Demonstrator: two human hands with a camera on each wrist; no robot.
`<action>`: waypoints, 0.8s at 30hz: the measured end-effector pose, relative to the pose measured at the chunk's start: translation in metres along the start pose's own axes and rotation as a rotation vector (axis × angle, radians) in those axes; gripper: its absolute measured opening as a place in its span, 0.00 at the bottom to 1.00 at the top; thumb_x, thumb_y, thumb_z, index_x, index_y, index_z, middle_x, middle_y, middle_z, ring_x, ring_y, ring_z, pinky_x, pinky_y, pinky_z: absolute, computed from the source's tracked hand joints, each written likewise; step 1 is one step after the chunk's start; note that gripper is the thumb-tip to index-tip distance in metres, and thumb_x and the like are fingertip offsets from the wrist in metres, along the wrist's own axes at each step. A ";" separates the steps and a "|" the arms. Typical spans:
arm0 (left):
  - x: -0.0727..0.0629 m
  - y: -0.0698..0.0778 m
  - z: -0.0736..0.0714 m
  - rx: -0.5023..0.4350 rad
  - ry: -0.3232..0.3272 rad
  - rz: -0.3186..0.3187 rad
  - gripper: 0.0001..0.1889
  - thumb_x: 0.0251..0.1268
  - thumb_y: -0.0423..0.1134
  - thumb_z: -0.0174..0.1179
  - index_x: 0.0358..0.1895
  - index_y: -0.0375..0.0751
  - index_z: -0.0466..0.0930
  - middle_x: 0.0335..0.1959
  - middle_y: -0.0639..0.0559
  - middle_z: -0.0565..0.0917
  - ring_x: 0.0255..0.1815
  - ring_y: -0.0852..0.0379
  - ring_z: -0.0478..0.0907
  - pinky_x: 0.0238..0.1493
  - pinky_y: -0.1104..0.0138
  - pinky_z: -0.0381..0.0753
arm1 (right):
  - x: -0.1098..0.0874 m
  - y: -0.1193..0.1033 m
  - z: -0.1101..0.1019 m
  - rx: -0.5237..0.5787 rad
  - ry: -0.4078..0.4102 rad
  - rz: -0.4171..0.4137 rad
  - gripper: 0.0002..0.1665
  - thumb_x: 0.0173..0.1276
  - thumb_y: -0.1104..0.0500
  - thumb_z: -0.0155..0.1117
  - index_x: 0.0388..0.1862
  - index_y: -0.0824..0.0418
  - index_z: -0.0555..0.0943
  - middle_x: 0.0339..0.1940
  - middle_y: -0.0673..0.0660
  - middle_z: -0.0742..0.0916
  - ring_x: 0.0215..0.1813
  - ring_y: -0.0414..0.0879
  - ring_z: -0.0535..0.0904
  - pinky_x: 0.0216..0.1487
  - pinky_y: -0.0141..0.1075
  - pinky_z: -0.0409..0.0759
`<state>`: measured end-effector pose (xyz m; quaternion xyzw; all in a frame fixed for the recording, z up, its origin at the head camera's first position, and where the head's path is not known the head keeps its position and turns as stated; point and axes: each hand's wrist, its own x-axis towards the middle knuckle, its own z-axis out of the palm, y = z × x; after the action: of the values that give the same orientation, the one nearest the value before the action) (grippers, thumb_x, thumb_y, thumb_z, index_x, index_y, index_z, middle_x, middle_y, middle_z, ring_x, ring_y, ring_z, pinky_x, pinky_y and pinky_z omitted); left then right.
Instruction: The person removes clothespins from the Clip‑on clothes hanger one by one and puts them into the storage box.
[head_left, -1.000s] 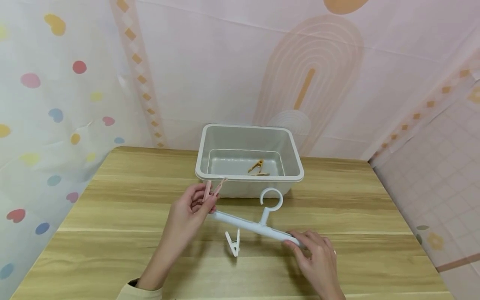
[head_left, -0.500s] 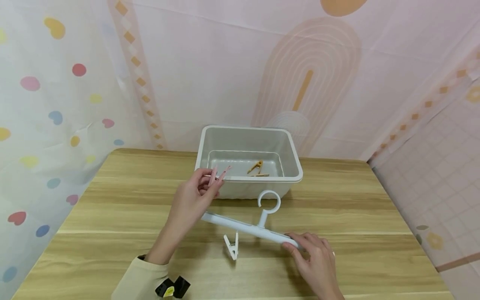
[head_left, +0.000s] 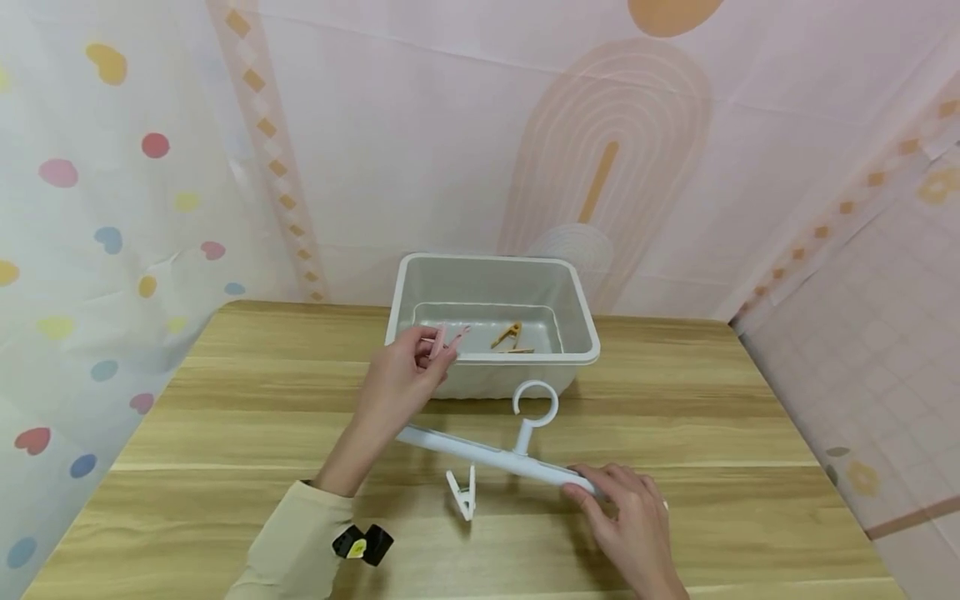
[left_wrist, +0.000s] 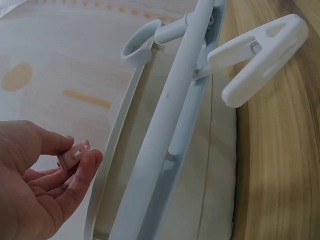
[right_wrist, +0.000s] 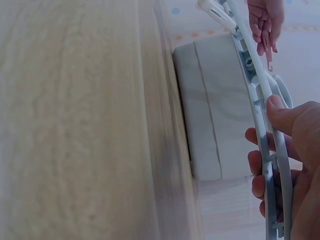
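Note:
In the head view my left hand [head_left: 405, 379] pinches a pink clothespin [head_left: 438, 342] between thumb and fingers at the front left rim of a grey plastic bin [head_left: 491, 379]. My right hand [head_left: 633, 517] grips the right end of a pale blue clothes hanger [head_left: 480, 454], its thumb and fingers around the bar in the right wrist view. The hanger is tilted, hook up, held above the table. A white clip [left_wrist: 265, 57] hangs from the hanger's bar in the left wrist view. The hanger's left tip is hidden behind my left wrist in the head view.
Orange-brown clothespins [head_left: 507, 336] lie inside the bin. The bin stands near the back edge of the wood-grain table [head_left: 675, 400], close to a patterned cloth backdrop [head_left: 420, 150]. A black device [head_left: 363, 546] sits by my left sleeve [head_left: 296, 542].
My left hand has moved away from the hanger, up and forward to the bin's rim, carrying the pink clothespin. The hanger's left end has dropped free. My right hand keeps its grip.

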<state>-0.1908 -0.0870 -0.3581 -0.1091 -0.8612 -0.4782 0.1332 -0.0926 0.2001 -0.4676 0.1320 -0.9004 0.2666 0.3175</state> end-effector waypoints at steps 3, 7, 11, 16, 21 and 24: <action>0.006 0.003 0.002 0.029 0.006 0.014 0.15 0.69 0.39 0.64 0.53 0.34 0.79 0.37 0.42 0.90 0.34 0.53 0.89 0.32 0.71 0.83 | 0.000 0.001 0.000 -0.010 0.001 -0.006 0.17 0.50 0.53 0.81 0.41 0.48 0.90 0.28 0.38 0.87 0.31 0.30 0.76 0.44 0.29 0.68; 0.013 0.008 0.004 0.070 0.015 0.035 0.16 0.70 0.41 0.64 0.53 0.33 0.79 0.36 0.43 0.90 0.34 0.53 0.88 0.33 0.67 0.83 | -0.002 0.001 0.000 -0.016 0.003 -0.011 0.16 0.49 0.53 0.81 0.40 0.48 0.90 0.29 0.39 0.87 0.32 0.31 0.77 0.44 0.29 0.67; 0.022 0.012 0.005 0.086 0.019 0.062 0.18 0.70 0.42 0.63 0.54 0.32 0.78 0.38 0.41 0.90 0.34 0.51 0.88 0.34 0.65 0.84 | -0.002 0.002 0.000 -0.018 0.017 -0.024 0.17 0.49 0.54 0.82 0.40 0.48 0.90 0.29 0.39 0.87 0.32 0.32 0.78 0.44 0.29 0.68; 0.031 0.016 0.008 0.094 0.012 0.048 0.18 0.69 0.42 0.64 0.54 0.31 0.79 0.42 0.39 0.90 0.37 0.49 0.89 0.38 0.60 0.87 | -0.003 0.004 -0.001 -0.029 0.033 -0.045 0.17 0.49 0.53 0.81 0.40 0.47 0.90 0.28 0.38 0.87 0.32 0.31 0.77 0.43 0.30 0.69; 0.038 0.019 0.009 0.126 -0.005 0.029 0.19 0.72 0.45 0.61 0.54 0.32 0.79 0.42 0.40 0.90 0.39 0.49 0.89 0.39 0.58 0.86 | -0.004 0.004 -0.003 -0.027 0.034 -0.043 0.17 0.50 0.53 0.81 0.41 0.47 0.90 0.28 0.38 0.87 0.31 0.32 0.77 0.44 0.29 0.69; 0.043 0.021 0.009 0.128 -0.016 0.030 0.19 0.72 0.45 0.60 0.54 0.32 0.79 0.43 0.39 0.90 0.38 0.49 0.89 0.37 0.60 0.85 | -0.003 0.004 -0.003 -0.028 0.034 -0.037 0.16 0.50 0.53 0.81 0.41 0.47 0.90 0.29 0.39 0.87 0.32 0.32 0.78 0.44 0.30 0.69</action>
<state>-0.2254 -0.0655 -0.3318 -0.1172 -0.8893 -0.4193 0.1400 -0.0901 0.2058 -0.4694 0.1395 -0.8960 0.2500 0.3395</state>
